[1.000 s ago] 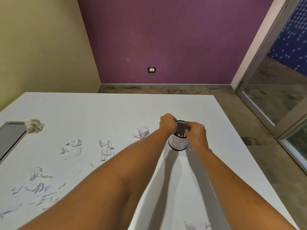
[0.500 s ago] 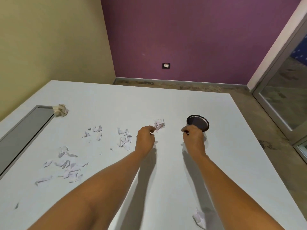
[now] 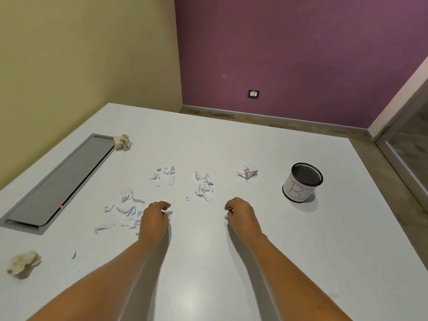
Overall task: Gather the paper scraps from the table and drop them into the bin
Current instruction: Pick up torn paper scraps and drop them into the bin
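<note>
Torn white paper scraps (image 3: 203, 185) lie scattered over the middle and left of the white table (image 3: 347, 251). A crumpled white ball (image 3: 247, 171) sits nearer the bin. The bin (image 3: 302, 181), a small black mesh cup with a white label, stands upright at the right. My left hand (image 3: 154, 220) hovers by the left cluster of scraps (image 3: 127, 210), fingers loosely curled, holding nothing. My right hand (image 3: 240, 214) hangs above bare table, fingers curled in the same loose way, with nothing visible in it.
A grey cable tray lid (image 3: 60, 181) is set into the table at the left. Two beige crumpled paper balls lie at its far end (image 3: 122, 142) and near the front left edge (image 3: 23, 264). The table's right edge drops to a concrete floor.
Both hands have left the bin and drawn back left toward the scraps. The view has swung left, so the bin now stands off to the right.
</note>
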